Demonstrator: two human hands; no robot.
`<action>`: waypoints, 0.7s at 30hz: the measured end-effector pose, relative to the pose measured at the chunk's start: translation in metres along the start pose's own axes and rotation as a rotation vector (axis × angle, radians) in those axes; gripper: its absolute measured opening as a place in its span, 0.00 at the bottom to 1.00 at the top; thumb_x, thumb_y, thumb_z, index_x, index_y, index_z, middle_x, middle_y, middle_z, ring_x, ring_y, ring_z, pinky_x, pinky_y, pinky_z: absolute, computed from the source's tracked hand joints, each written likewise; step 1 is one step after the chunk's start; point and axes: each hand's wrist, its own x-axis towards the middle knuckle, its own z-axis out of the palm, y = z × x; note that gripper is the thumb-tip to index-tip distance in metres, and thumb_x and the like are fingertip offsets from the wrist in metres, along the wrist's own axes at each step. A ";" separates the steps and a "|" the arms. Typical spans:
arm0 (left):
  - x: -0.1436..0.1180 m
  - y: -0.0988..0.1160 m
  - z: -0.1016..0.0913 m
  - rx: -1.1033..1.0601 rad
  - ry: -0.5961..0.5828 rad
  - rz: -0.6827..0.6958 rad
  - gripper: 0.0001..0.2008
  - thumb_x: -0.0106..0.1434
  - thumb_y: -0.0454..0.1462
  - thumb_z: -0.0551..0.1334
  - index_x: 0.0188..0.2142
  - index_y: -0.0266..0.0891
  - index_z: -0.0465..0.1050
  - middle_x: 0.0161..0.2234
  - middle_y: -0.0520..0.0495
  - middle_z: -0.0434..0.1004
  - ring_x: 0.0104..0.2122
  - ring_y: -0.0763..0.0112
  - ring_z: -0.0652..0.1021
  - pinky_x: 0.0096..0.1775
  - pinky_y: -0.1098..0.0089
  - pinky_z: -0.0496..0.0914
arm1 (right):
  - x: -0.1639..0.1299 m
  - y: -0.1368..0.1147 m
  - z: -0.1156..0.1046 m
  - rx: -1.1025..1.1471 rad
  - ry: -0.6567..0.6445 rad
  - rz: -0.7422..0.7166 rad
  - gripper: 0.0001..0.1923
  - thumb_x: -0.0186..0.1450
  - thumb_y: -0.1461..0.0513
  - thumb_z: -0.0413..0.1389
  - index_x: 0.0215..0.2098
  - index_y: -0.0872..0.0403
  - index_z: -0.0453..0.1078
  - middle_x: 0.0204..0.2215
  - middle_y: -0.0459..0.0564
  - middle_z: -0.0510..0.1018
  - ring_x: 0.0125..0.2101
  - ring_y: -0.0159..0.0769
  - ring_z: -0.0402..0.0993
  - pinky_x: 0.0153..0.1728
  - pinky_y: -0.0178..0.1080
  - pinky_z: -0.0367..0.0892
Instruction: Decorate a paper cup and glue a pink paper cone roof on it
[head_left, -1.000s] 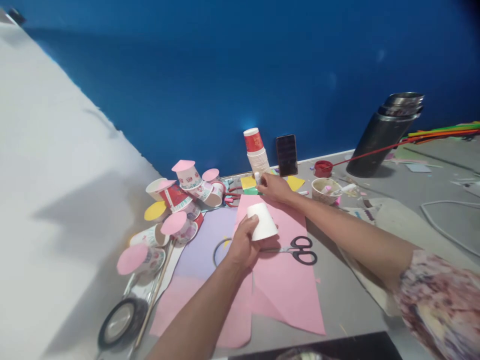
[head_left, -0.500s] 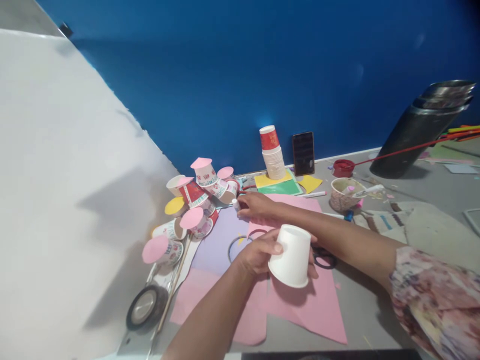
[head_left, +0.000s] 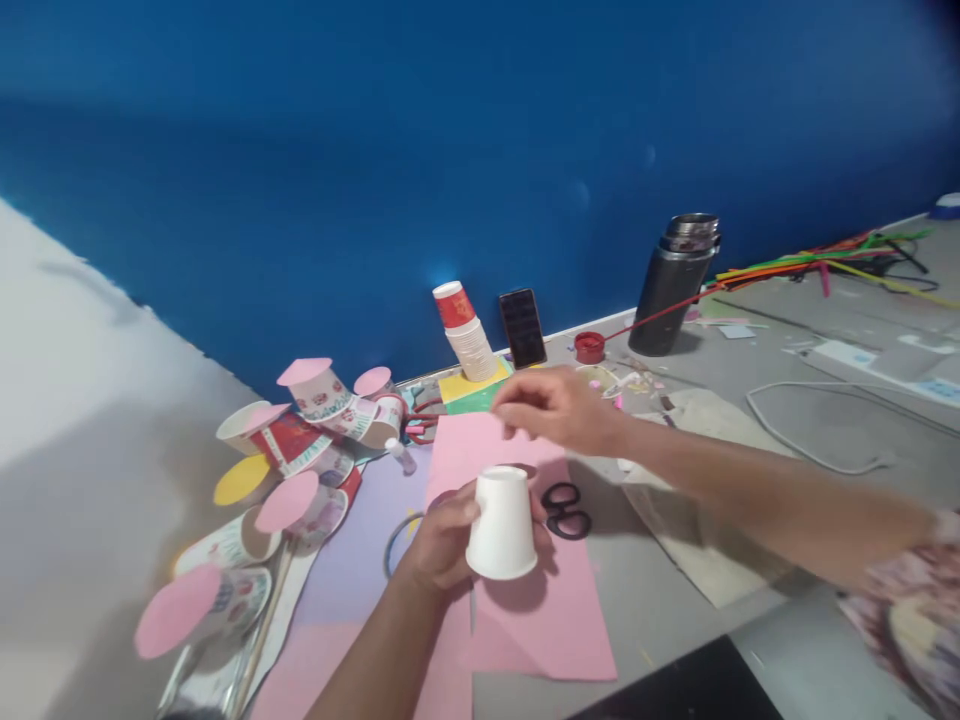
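Observation:
My left hand (head_left: 448,535) is closed around a plain white paper cup (head_left: 501,525), held upside down above pink paper (head_left: 544,610). My right hand (head_left: 551,408) is raised over the pink paper, loosely bent, and nothing shows in its fingers. To its left, a small white-capped tube (head_left: 401,457) stands on the purple paper (head_left: 352,540). Black-handled scissors (head_left: 568,512) lie just right of the cup. Partly behind my left hand is a tape roll or ring (head_left: 391,548).
Decorated paper cups with pink paper tops (head_left: 304,505) crowd the left side. At the back stand a cup stack (head_left: 471,350), a phone (head_left: 523,328) and a black flask (head_left: 671,285). Colored pipe cleaners (head_left: 810,262) lie back right, a white cable (head_left: 750,405) nearer.
My right hand has let go of the small white-capped tube and moved up and right. The left hand still holds the white cup. The view has turned to the right.

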 end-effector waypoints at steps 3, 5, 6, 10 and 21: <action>0.001 0.002 0.002 -0.033 0.047 0.031 0.34 0.55 0.46 0.73 0.59 0.34 0.74 0.49 0.32 0.82 0.43 0.46 0.84 0.44 0.54 0.77 | -0.043 0.003 -0.059 -0.129 0.403 0.001 0.09 0.68 0.55 0.60 0.33 0.49 0.78 0.24 0.45 0.81 0.24 0.33 0.76 0.26 0.37 0.70; 0.003 0.003 0.002 -0.037 0.072 0.047 0.34 0.56 0.46 0.74 0.58 0.33 0.74 0.47 0.35 0.82 0.42 0.50 0.84 0.41 0.57 0.78 | -0.062 0.015 -0.088 -0.223 0.578 0.047 0.08 0.65 0.55 0.62 0.29 0.49 0.78 0.21 0.46 0.79 0.20 0.33 0.71 0.22 0.39 0.65; 0.003 0.003 0.002 -0.033 0.083 0.050 0.33 0.56 0.46 0.74 0.58 0.33 0.74 0.45 0.36 0.82 0.41 0.51 0.84 0.39 0.59 0.78 | -0.068 0.022 -0.097 -0.233 0.607 0.067 0.09 0.65 0.55 0.62 0.28 0.49 0.77 0.20 0.46 0.78 0.19 0.33 0.68 0.21 0.40 0.62; 0.007 0.005 0.002 -0.001 0.135 0.060 0.32 0.57 0.46 0.73 0.57 0.33 0.74 0.42 0.37 0.82 0.38 0.53 0.83 0.37 0.60 0.77 | -0.076 0.042 -0.106 -0.374 0.616 0.108 0.09 0.66 0.55 0.60 0.28 0.47 0.77 0.20 0.46 0.77 0.20 0.36 0.68 0.23 0.42 0.63; 0.008 0.003 0.003 0.021 0.162 0.059 0.29 0.59 0.45 0.71 0.57 0.33 0.74 0.43 0.37 0.81 0.39 0.53 0.82 0.40 0.57 0.76 | -0.040 0.082 -0.093 -0.718 0.122 -0.025 0.06 0.65 0.57 0.63 0.37 0.47 0.83 0.48 0.54 0.83 0.53 0.56 0.74 0.56 0.57 0.65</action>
